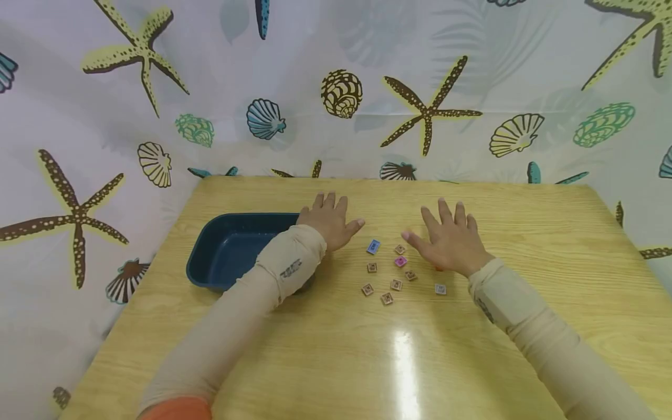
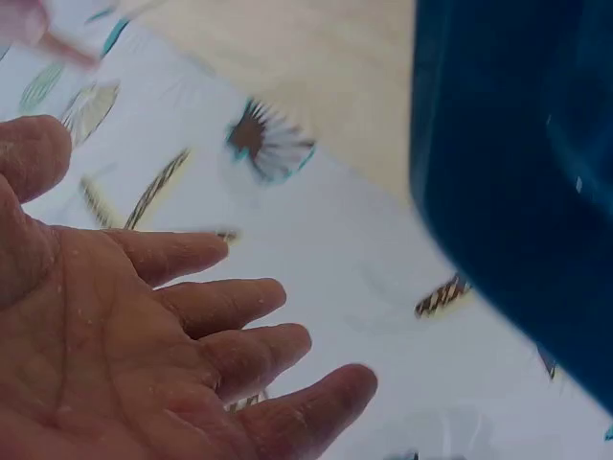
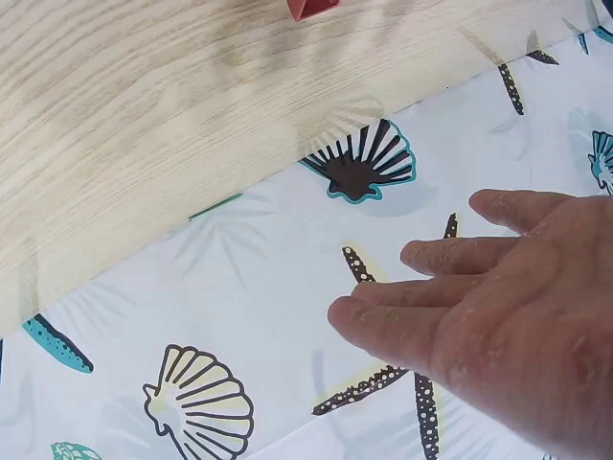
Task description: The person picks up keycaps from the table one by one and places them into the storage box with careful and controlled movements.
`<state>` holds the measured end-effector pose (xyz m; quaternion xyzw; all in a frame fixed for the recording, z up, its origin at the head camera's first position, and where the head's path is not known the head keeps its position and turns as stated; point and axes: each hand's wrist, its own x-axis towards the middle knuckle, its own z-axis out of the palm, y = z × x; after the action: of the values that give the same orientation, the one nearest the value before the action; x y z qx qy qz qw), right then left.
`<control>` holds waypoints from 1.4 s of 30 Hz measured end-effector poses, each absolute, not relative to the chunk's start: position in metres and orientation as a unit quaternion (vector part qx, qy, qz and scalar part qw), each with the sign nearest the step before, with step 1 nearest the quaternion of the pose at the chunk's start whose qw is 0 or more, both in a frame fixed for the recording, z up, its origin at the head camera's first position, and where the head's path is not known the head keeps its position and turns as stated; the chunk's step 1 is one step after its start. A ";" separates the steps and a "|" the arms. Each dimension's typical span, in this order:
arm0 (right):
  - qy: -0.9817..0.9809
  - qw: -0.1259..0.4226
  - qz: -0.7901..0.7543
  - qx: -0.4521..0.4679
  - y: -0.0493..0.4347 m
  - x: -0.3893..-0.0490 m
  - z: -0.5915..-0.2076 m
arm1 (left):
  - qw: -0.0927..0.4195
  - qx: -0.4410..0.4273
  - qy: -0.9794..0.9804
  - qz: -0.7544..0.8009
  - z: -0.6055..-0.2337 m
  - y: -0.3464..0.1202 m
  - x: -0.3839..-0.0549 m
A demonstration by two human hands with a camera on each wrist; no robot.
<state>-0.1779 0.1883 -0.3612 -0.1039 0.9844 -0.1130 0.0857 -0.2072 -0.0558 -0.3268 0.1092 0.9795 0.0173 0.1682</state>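
My left hand (image 1: 328,223) is spread, palm down, over the right end of a dark blue basin (image 1: 226,256), holding nothing; the left wrist view shows its bare palm and straight fingers (image 2: 259,305). My right hand (image 1: 454,242) is also spread and holds nothing, right of a scatter of small square tiles. Nearest its thumb lie a light wooden tile (image 1: 400,249) and a pink tile (image 1: 401,261). A blue tile (image 1: 373,247) lies between the hands. Beneath the right palm, a small red piece (image 1: 439,268) is mostly hidden. A pale grey tile (image 1: 440,289) sits below that hand.
Several brown wooden tiles (image 1: 396,284) lie loose at mid-table. The light wood table (image 1: 325,367) meets a white cloth (image 1: 304,58) printed with starfish and shells at its back and left. In the right wrist view, a red piece (image 3: 311,8) shows at the top edge.
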 end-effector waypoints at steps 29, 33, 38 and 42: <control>0.986 0.060 -0.081 -0.131 0.195 -0.159 -0.374 | 0.193 -0.093 0.975 0.068 -0.373 -0.283 -0.173; 0.986 0.048 -0.083 -0.138 0.196 -0.156 -0.376 | 0.173 -0.102 0.978 0.065 -0.381 -0.286 -0.171; 0.983 0.032 -0.085 -0.160 0.197 -0.147 -0.379 | 0.167 -0.148 0.972 0.079 -0.390 -0.285 -0.169; 0.978 -0.003 -0.088 -0.188 0.202 -0.144 -0.384 | 0.176 -0.171 0.965 0.088 -0.392 -0.281 -0.166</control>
<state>-0.1436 0.2024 -0.3836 -0.1882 0.9782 -0.0878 -0.0034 -0.1663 -0.2809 -0.3919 -0.1707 0.9654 0.0879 0.1764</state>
